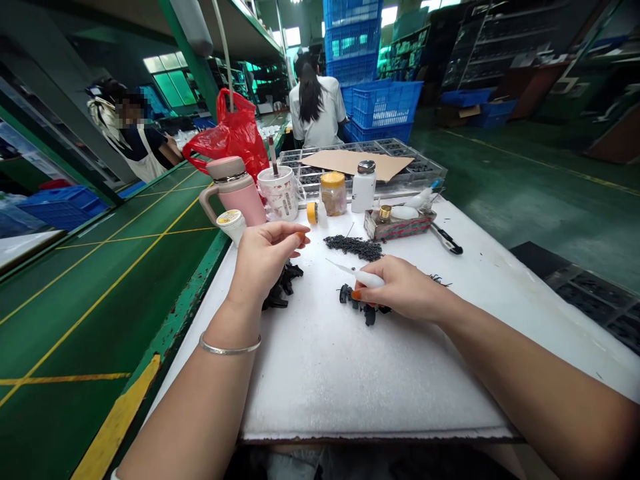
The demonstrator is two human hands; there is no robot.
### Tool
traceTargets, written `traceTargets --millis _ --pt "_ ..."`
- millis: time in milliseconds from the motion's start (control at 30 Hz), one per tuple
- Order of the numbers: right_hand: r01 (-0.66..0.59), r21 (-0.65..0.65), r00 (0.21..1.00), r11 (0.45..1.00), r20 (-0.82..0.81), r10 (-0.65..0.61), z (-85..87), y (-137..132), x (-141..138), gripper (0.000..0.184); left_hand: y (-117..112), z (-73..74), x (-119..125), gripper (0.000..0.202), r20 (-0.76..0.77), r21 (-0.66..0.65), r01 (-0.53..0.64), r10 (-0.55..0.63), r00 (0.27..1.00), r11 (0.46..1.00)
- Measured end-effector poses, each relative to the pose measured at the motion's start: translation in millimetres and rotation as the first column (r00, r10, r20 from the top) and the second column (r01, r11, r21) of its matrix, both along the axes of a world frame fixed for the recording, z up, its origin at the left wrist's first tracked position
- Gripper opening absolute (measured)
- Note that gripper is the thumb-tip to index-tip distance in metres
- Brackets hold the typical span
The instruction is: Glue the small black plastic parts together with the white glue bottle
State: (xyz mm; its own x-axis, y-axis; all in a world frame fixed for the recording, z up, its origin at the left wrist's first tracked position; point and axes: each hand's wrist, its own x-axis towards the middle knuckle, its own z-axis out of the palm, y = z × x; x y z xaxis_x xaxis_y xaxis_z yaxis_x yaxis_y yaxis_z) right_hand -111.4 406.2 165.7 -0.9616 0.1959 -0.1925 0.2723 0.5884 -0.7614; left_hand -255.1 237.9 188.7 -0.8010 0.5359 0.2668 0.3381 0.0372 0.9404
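Right grip closed on a slim white pointed tool, beside small black parts. Left grip, raised, fingertips pinched; held item indiscernible. White surface.

We see a white pad covering the desk, a heap of small black parts near its far edge, and a white applicator. At the far-left corner — a pink mug, a red bag. Beside the desk, a green belt striped yellow.

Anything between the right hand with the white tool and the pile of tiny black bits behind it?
Nothing visible. Bare white table lies between the right hand, holding the white tool, and the pile of tiny black bits. Black parts sit under the hand.
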Motion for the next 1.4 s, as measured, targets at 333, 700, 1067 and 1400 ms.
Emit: traceTargets --millis 333,700,1067,1400 --pt "0.322 0.212 0.934 0.923 -0.233 -0.272 14.3 24 2 0.029 -8 -5.9 -19 0.021 -0.402 -0.601 -0.162 -0.120 0.907 0.783" --pt "0.292 0.245 0.954 0.925 -0.141 -0.264 8.2 52 -1 0.018 -6 -17.2 -20 0.014 -0.444 -0.830 -0.250 -0.319 0.837 0.498" --pt "0.032 0.340 0.993 0.940 0.098 -0.070 23.6 66 18 0.010 -4 -2.8 -12 0.018 -0.335 -0.519 -0.094 -0.101 0.937 0.849" --pt "0.037 0.562 0.955 0.827 0.225 -0.196 13.8 67 16 0.019 2 -16.0 -12 0.024 -0.419 -0.664 -0.135 -0.216 0.882 0.736"
